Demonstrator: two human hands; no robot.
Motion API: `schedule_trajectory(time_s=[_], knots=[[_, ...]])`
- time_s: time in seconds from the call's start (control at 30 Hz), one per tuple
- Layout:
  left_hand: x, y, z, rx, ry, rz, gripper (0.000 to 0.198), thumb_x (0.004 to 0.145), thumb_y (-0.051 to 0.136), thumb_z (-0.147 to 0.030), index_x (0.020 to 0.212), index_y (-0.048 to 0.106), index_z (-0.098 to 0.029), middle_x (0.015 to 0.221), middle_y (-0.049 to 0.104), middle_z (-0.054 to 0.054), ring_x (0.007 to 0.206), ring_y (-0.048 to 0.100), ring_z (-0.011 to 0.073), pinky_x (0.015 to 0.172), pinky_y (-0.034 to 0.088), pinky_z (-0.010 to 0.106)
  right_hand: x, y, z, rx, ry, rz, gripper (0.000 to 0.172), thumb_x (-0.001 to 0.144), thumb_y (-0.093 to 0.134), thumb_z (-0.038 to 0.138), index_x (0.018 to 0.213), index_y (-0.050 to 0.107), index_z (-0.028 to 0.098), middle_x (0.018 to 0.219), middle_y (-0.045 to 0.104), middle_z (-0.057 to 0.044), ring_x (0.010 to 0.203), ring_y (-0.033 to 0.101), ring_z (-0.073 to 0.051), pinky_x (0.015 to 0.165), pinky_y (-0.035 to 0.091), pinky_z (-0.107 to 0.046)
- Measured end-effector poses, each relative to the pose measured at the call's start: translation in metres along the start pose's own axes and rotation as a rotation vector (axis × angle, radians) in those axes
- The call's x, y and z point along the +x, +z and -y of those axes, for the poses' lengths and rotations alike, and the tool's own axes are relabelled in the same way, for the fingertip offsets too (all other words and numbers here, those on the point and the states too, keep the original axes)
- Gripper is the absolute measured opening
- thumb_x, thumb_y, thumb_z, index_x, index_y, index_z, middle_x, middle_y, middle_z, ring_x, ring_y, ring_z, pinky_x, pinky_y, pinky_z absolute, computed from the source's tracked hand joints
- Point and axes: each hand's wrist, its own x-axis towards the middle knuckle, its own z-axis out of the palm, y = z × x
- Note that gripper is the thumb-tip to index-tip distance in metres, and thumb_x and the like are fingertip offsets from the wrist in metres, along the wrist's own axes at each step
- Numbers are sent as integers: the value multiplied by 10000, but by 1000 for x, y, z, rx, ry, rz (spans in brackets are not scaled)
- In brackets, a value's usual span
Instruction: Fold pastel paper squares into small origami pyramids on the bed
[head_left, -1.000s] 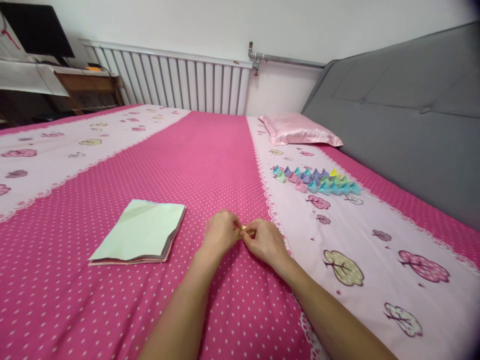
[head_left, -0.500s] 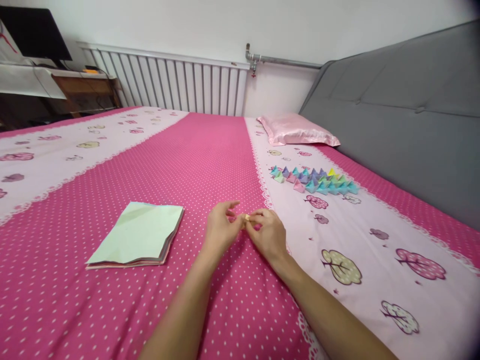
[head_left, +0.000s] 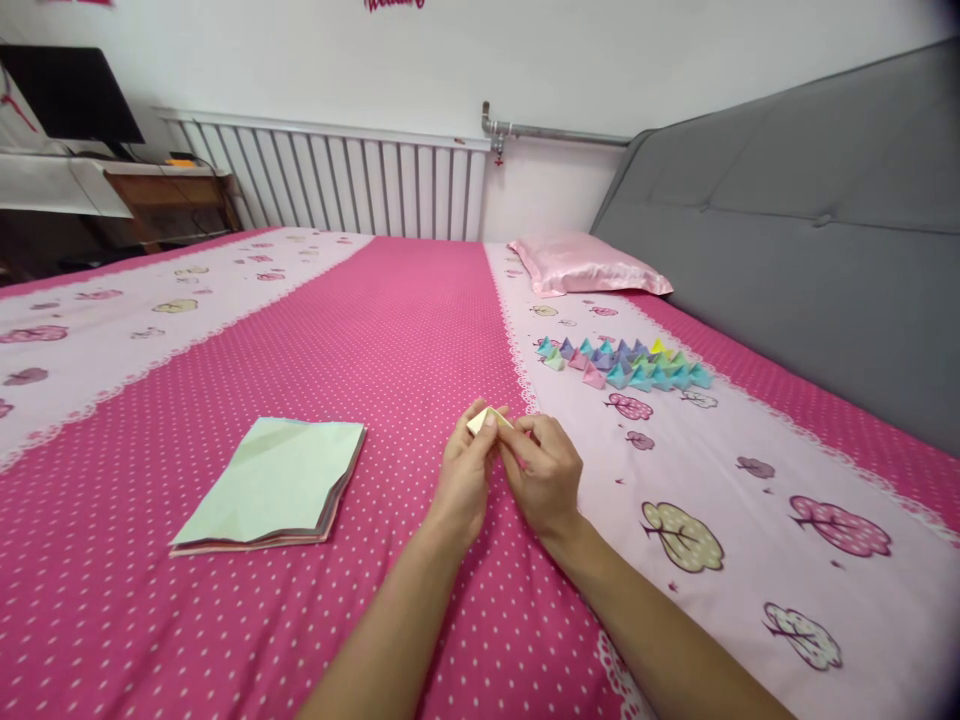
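Between my hands is a small piece of folded pale yellow paper, held just above the pink bedspread. My left hand is closed on it, with the thumb pressed on its face and the fingers behind. The fingertips of my right hand pinch its right corner. My fingers hide part of the folds. To the left lies a stack of square paper sheets, pale green on top. Several small folded paper boats in blue, purple, pink, green and yellow stand in rows beyond my right hand.
The dotted pink bedspread spreads under everything. A pink pillow lies near the grey headboard. A white radiator runs along the wall. A monitor stands on a desk at the far left.
The yellow paper has turned so that a wider pale face shows. My left hand has closed around it from the left, thumb now on top. The camera view has tilted slightly upward.
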Motion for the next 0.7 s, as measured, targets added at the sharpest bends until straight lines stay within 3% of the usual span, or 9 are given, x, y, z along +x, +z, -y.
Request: schedule_trajectory(time_s=[0.13, 0.23, 0.53, 0.7], knots=[[-4, 4, 2, 151, 46, -44, 475, 828, 542, -263, 1273, 382, -218, 1077, 601, 60, 1017, 560, 140, 908, 417, 269, 1, -3, 1, -14, -14, 17, 219, 869, 484, 216, 829, 698, 195, 830, 675, -51, 732, 556, -142, 689, 404, -256], [-6, 5, 3, 202, 45, -47, 445, 841, 517, -257, 1266, 395, -204, 1098, 586, 65, 1048, 542, 141, 929, 401, 263, 0, -4, 2, 45, 23, 39, 223, 872, 465, 213, 864, 687, 184, 878, 695, -52, 787, 593, -145, 721, 416, -245], [-5, 2, 7, 121, 55, 76, 393, 851, 502, -258, 1233, 419, -215, 1180, 565, 80, 1093, 528, 148, 979, 368, 295, 0, -4, 3, 152, 86, 31, 224, 868, 476, 232, 910, 693, 191, 887, 708, -47, 806, 615, -139, 749, 438, -229], [-5, 2, 7, 64, 21, 106, 331, 833, 534, -256, 1156, 481, -205, 1169, 582, 80, 1088, 535, 167, 973, 375, 311, 2, -6, 4, 36, 88, -3, 200, 854, 507, 222, 828, 704, 201, 777, 703, -27, 711, 597, -127, 668, 402, -224]])
